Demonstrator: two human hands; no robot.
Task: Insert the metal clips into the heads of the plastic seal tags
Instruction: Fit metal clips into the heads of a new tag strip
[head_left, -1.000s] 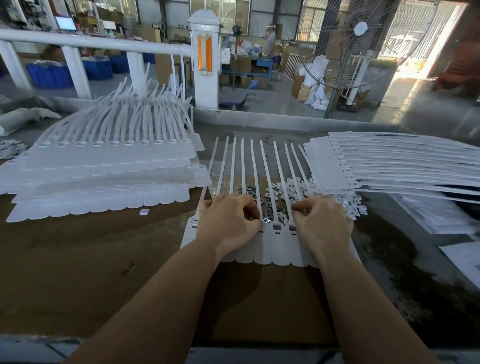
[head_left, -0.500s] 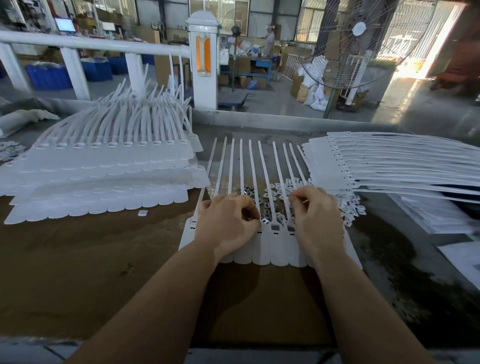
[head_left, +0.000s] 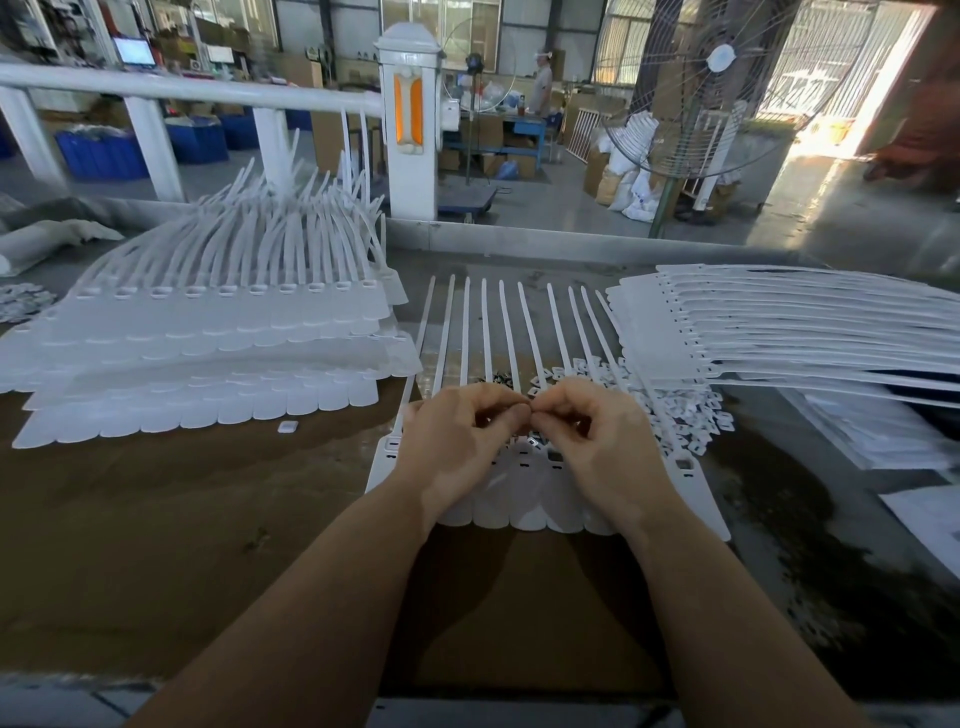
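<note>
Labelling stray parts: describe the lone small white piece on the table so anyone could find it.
Start at the big fanned stack of white seal tags on the table's left. Just below its near right corner, on bare brown tabletop, lies one small white square piece. It sits alone, apart from the pile of clips beside the right hand.

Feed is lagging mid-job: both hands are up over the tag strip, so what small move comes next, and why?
Probably lower the pinched piece into an open tag head. The left hand and right hand meet fingertip to fingertip above the tag strip, seemingly pinching something too small to make out, likely a clip. Loose clips lie beyond, and a head slot just below looks empty.
</note>
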